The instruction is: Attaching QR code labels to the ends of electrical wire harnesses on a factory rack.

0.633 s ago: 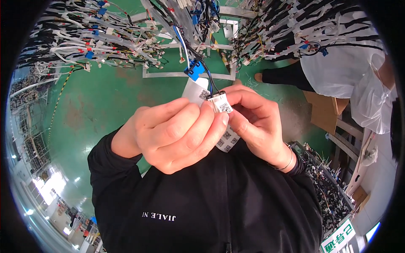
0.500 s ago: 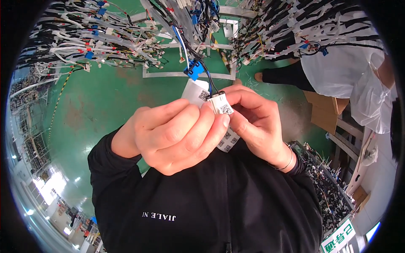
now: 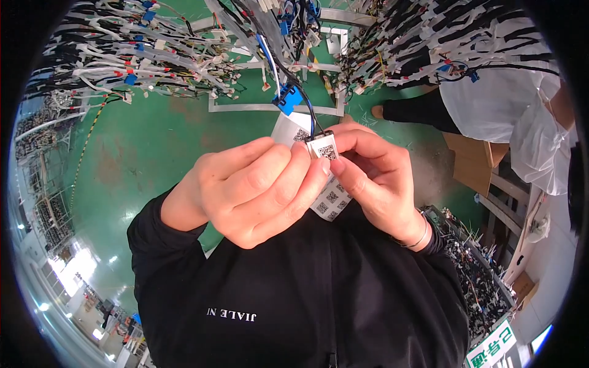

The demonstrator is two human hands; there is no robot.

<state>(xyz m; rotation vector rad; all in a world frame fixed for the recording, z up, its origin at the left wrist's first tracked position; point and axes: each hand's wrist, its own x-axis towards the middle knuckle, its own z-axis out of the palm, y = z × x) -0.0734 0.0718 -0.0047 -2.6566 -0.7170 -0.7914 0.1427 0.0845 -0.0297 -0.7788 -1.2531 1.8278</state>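
Along the left edge of the frame, racks point(image 3: 52, 205), small and bent toward the rim. Next, a striped line point(image 3: 86, 150) down the green floor point(image 3: 116, 159). At upper left, harnesses point(image 3: 123, 55) in a thick tangle of white and black with coloured ends.

Left of centre, the left hand point(image 3: 251, 190), back toward the camera, fingers curled; grip closed, fingertips at the left side of a small connector point(image 3: 315, 145). Connector at the middle of the frame, slightly above centre, dark along its top edge, with a white code-printed label point(image 3: 327, 151) against its near face. Behind the left fingers, a label sheet point(image 3: 331, 197), slanting from above the connector to below it; hold on it hidden, cannot tell. Just above, a blue clip point(image 3: 288, 100) beside wires point(image 3: 268, 58) running up to the top edge.

Right of centre, the right hand point(image 3: 380, 184), grip pinching the connector's right side between thumb and forefinger, thumb tip touching the label. Around the wrist, a thin band point(image 3: 421, 236).

At upper right, a second tangle point(image 3: 423, 49); below it, a co-worker's dark leg point(image 3: 414, 112), then a carton point(image 3: 466, 159) and translucent plastic point(image 3: 491, 98). At lower right, a parts bin point(image 3: 481, 270) and a sign point(image 3: 492, 345).
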